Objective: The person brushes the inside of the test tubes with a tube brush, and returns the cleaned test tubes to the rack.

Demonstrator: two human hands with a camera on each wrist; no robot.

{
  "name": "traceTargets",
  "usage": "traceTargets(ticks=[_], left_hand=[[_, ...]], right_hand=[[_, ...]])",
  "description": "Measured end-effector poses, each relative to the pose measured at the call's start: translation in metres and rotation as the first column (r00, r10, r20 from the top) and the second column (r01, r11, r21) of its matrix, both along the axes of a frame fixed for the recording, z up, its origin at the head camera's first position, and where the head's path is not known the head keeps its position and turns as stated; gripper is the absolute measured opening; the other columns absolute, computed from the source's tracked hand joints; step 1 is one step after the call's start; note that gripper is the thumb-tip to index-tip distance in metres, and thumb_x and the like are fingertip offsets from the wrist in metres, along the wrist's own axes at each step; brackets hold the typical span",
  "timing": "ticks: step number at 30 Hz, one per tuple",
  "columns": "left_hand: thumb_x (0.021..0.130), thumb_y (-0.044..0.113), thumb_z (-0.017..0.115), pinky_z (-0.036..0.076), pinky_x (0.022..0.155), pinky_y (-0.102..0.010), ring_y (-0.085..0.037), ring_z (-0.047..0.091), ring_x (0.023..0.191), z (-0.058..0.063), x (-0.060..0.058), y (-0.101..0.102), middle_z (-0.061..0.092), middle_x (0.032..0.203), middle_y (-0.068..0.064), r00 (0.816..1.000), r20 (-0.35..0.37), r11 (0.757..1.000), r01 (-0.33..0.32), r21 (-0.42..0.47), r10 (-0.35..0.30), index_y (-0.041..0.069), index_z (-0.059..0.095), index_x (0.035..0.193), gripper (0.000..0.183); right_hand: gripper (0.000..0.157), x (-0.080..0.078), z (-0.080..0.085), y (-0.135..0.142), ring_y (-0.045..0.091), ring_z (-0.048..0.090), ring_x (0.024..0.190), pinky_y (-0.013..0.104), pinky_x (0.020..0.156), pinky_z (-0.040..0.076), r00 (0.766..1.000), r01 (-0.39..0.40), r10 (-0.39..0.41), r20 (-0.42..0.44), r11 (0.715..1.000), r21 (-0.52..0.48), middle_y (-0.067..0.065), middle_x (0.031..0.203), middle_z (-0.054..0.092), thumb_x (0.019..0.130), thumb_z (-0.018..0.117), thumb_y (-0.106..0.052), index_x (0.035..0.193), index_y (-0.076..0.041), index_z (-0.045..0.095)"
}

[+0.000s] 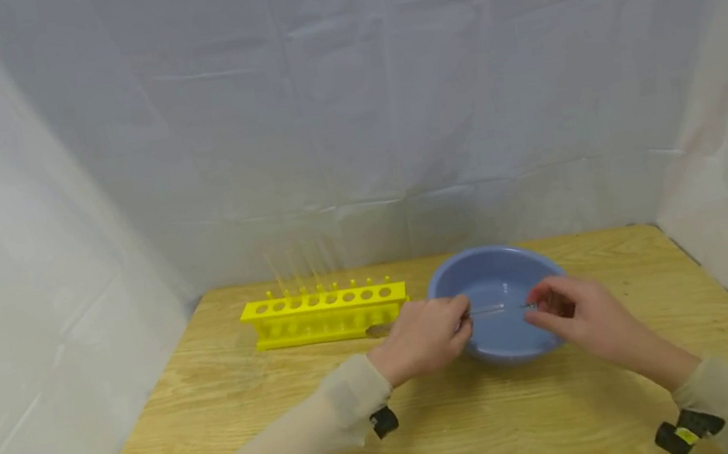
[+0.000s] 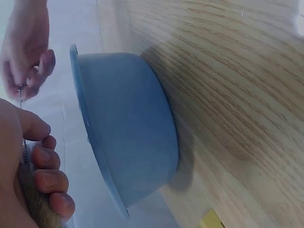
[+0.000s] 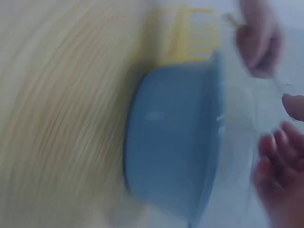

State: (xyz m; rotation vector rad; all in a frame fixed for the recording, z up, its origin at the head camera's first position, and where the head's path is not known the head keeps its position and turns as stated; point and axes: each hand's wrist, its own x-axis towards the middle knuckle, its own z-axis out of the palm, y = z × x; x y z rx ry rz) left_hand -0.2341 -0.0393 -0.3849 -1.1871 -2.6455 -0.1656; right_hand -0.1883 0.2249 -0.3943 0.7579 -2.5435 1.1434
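My left hand (image 1: 425,334) grips a test tube brush by its bristled end, over the near left rim of a blue basin (image 1: 445,277). Brown bristles (image 2: 38,199) stick out past the little-finger side of that hand. From its thumb side the brush's thin twisted wire (image 2: 21,99) runs toward my right hand (image 1: 577,305). The right thumb and fingers pinch the wire's far end above the basin's right side. A thin clear length shows between the hands in the head view. The right wrist view is blurred, with the right thumb (image 3: 294,107) at its edge.
Left of the basin stands a yellow test tube rack (image 1: 326,303), with several clear test tubes (image 1: 296,268) rising from its left half. Everything rests on a wooden table (image 1: 479,429). White sheets (image 1: 346,104) hang behind and at both sides.
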Motion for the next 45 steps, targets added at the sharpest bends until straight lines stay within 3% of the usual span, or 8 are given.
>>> traceTargets(ticks=[2,4,9,19,28,38,41,45], left_hand=[[0.101,0.028,0.051,0.034,0.042,-0.022,-0.007,0.048,0.052,0.001,0.0,-0.001,0.051,0.067,0.01,0.999,0.035,1.0,-0.002,0.008,0.001,0.021,0.054,0.089,0.014],[0.1,0.028,0.052,0.035,0.044,-0.021,-0.006,0.049,0.054,0.001,0.0,-0.002,0.052,0.068,0.011,0.997,0.077,1.0,0.001,0.026,-0.003,0.021,0.055,0.089,0.013],[0.098,0.027,0.057,0.036,0.046,-0.02,-0.004,0.049,0.055,0.004,0.001,-0.006,0.054,0.067,0.012,0.99,0.142,0.997,0.007,0.075,-0.018,0.022,0.057,0.088,0.011],[0.096,0.029,0.059,0.036,0.045,-0.019,-0.002,0.049,0.054,0.006,0.003,-0.002,0.056,0.069,0.013,0.986,0.166,0.998,0.009,0.067,-0.02,0.022,0.061,0.089,0.011],[0.096,0.032,0.061,0.037,0.046,-0.019,-0.003,0.047,0.052,0.006,0.003,-0.003,0.055,0.067,0.013,0.975,0.217,0.998,0.038,0.057,-0.05,0.022,0.059,0.088,0.013],[0.094,0.034,0.062,0.035,0.042,-0.019,-0.001,0.048,0.049,0.002,0.005,-0.003,0.055,0.066,0.014,0.993,0.111,0.999,0.033,0.004,-0.033,0.022,0.059,0.088,0.014],[0.094,0.035,0.063,0.033,0.04,-0.019,-0.001,0.046,0.048,0.001,0.006,-0.004,0.054,0.064,0.014,0.998,0.064,1.0,0.024,-0.008,-0.023,0.022,0.058,0.087,0.015],[0.093,0.036,0.062,0.031,0.038,-0.02,-0.003,0.044,0.046,-0.001,0.006,-0.004,0.051,0.062,0.013,1.0,-0.024,1.0,0.017,-0.023,-0.017,0.022,0.056,0.087,0.016]], right_hand=[[0.025,0.0,-0.005,0.0,0.004,0.05,0.06,0.02,0.052,0.042,0.947,0.048,-0.002,-0.32,0.989,0.137,-0.007,0.085,0.063,0.1,0.063,-0.038,0.104,-0.014,0.069],[0.034,-0.001,-0.007,0.001,0.004,0.053,0.062,0.02,0.052,0.043,0.819,0.115,0.023,-0.573,0.972,0.203,-0.005,0.09,0.065,0.103,0.055,-0.041,0.106,-0.011,0.07],[0.037,-0.008,-0.004,0.0,0.02,0.066,0.065,0.034,0.054,0.054,0.545,0.127,0.101,-0.832,0.971,0.202,0.007,0.09,0.069,0.107,0.049,-0.028,0.098,-0.002,0.074],[0.032,-0.008,0.003,0.003,0.026,0.067,0.07,0.039,0.055,0.055,0.379,0.138,0.252,-0.89,0.936,0.324,0.012,0.093,0.071,0.107,0.044,-0.005,0.096,0.0,0.074],[0.033,-0.007,-0.001,0.009,0.025,0.066,0.076,0.038,0.057,0.054,0.374,0.171,0.345,-0.861,0.887,0.43,0.01,0.095,0.072,0.106,0.039,0.003,0.105,-0.001,0.072],[0.033,-0.005,0.003,0.002,0.02,0.068,0.076,0.037,0.061,0.056,0.396,0.085,0.339,-0.853,0.912,0.402,0.009,0.091,0.072,0.107,0.04,-0.003,0.098,-0.001,0.071],[0.032,-0.004,0.002,-0.002,0.015,0.063,0.067,0.031,0.057,0.054,0.465,0.06,0.295,-0.835,0.93,0.362,0.004,0.085,0.068,0.109,0.043,-0.014,0.092,-0.004,0.068],[0.024,-0.001,0.0,-0.004,0.001,0.05,0.059,0.017,0.053,0.044,0.676,-0.007,0.207,-0.707,0.962,0.275,-0.007,0.079,0.06,0.106,0.053,-0.025,0.089,-0.011,0.064]])
